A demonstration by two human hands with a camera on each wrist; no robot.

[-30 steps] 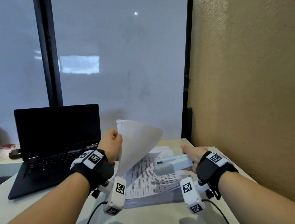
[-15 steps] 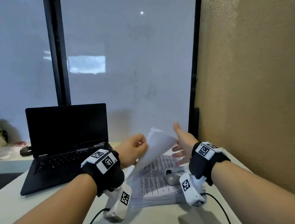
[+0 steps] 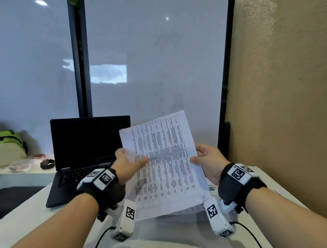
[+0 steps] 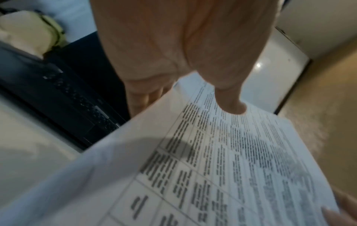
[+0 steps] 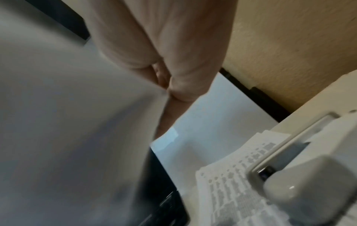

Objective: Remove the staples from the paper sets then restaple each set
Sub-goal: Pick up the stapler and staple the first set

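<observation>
I hold a printed paper set (image 3: 165, 163) tilted up with both hands, its table-filled face toward me. My left hand (image 3: 136, 162) pinches its left edge, with the thumb (image 4: 230, 104) pressed on the printed face and the fingers behind. At the right edge, my right hand (image 3: 201, 158) grips it with the thumb in front. A stack of more printed papers (image 3: 190, 214) lies on the table beneath. In the right wrist view a grey-white stapler (image 5: 301, 175) lies on that stack (image 5: 231, 191); the held set hides it in the head view. No staple is visible.
An open black laptop (image 3: 86, 149) stands left of the papers on the white table (image 3: 168, 245). A green and white bag (image 3: 4, 148) sits on a lower ledge at far left. A tan wall (image 3: 286, 114) runs close on the right, a window behind.
My right hand left the stapler on the stack and took the set's right edge. The curled set is now spread flat, raised, with its printed face turned toward me.
</observation>
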